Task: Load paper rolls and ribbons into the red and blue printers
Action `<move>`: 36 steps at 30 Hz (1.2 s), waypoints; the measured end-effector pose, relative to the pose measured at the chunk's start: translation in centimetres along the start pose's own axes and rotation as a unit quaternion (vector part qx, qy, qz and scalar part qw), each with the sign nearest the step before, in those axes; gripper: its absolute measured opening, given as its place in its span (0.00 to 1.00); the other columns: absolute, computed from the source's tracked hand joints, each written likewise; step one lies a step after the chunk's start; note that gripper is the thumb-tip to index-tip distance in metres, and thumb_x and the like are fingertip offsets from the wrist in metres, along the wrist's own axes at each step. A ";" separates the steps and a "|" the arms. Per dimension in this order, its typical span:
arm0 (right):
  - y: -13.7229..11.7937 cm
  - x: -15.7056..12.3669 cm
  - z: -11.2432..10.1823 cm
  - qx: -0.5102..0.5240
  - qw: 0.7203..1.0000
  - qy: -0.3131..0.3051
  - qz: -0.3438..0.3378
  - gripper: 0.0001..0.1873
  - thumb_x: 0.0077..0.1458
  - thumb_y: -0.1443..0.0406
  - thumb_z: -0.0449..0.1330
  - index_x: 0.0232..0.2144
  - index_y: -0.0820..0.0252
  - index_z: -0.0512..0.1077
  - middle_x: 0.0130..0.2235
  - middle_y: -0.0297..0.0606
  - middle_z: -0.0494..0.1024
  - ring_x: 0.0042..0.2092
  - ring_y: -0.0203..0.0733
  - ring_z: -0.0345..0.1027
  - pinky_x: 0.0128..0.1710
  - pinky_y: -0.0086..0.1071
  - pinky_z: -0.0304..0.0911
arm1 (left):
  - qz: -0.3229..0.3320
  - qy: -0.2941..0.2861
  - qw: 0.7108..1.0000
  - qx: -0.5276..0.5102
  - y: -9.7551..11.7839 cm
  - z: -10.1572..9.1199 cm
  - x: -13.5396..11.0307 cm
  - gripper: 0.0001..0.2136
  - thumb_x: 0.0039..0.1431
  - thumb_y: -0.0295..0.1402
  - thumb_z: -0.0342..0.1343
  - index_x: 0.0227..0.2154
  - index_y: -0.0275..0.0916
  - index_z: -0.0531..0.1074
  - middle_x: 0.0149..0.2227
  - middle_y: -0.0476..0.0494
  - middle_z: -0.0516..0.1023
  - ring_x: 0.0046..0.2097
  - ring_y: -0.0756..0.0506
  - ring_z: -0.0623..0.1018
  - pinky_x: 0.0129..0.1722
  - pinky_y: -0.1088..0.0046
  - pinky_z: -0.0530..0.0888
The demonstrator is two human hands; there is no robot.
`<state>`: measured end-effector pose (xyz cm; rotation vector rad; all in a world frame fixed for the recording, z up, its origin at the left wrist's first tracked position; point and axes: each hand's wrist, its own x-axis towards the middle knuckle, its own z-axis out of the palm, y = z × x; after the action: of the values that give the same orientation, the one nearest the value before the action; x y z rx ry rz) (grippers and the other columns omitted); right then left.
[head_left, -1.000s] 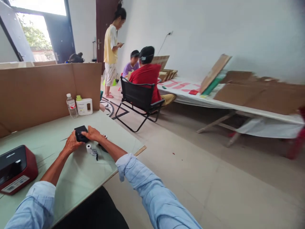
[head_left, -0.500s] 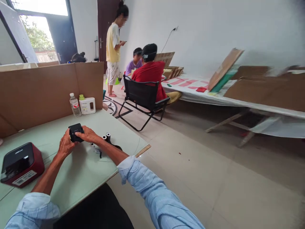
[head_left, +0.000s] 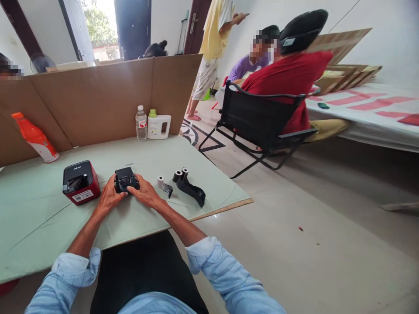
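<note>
And that's three small rolls [head_left: 160,182], two bottles [head_left: 141,127], one white jug [head_left: 156,127], one handheld black device [head_left: 125,178], one red-sided box [head_left: 81,182]!

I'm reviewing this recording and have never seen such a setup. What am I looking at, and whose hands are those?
This is a person, not a robot, filmed by a camera worn on their head. Their bare left hand and right hand together hold a black device at a pale green table. Left of it sits a red and black box; right of it are a white roll and black rolls. An orange bottle, a clear bottle and a white jug stand by the cardboard panel.
</note>
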<state>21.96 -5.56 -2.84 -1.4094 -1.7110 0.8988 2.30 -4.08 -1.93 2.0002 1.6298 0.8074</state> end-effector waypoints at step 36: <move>5.2 -0.9 3.0 -0.027 0.987 0.091 -0.127 0.35 0.63 0.59 0.61 0.70 0.60 0.62 0.64 0.54 0.73 0.66 0.55 0.68 0.68 0.52 0.63 | 0.088 -0.023 0.995 -0.041 -2.1 -1.2 2.7 0.26 0.53 0.36 0.70 0.56 0.41 0.78 0.71 0.33 0.65 0.72 0.31 0.66 0.60 0.52 0.78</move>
<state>21.96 -5.82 -8.91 -1.2307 -1.7373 0.5703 0.31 -1.06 -1.98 2.1100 1.3870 0.8687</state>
